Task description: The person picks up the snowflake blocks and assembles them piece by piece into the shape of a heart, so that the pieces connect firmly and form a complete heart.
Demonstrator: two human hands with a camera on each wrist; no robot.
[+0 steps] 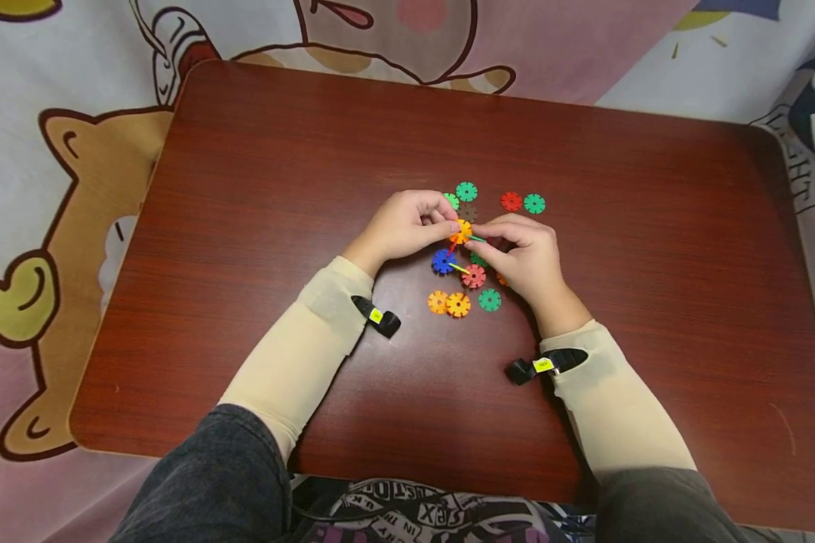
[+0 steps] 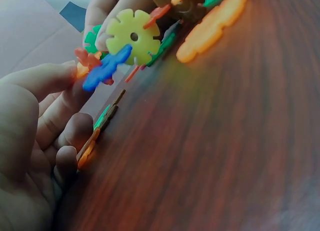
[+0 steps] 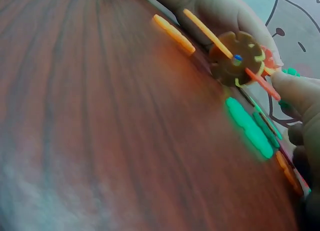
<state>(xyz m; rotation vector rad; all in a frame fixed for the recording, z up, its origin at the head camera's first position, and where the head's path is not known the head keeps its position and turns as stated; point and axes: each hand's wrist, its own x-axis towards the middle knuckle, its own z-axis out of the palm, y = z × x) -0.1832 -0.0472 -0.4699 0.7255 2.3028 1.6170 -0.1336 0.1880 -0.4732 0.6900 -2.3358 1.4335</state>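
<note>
My left hand point(image 1: 407, 225) pinches an orange notched plastic disc point(image 1: 461, 231) between thumb and forefinger. Close against it, my right hand point(image 1: 531, 253) pinches a green disc point(image 1: 478, 238), seen edge-on, at the orange one's side. From the orange disc a linked chain runs toward me: a red disc, a blue disc point(image 1: 443, 262), a yellow disc point(image 2: 134, 37) and a pinkish-red disc point(image 1: 474, 276). The right wrist view shows a brown disc point(image 3: 236, 58) in the chain, with an orange disc point(image 3: 205, 31) slotted into it. The chain hangs close over the table.
Loose discs lie around the hands on the brown wooden table point(image 1: 278, 166). Behind are a green disc point(image 1: 466, 191), a red disc point(image 1: 511, 201) and another green disc point(image 1: 534, 204). Nearer me lie an orange disc point(image 1: 438, 302) and a green disc point(image 1: 490, 300).
</note>
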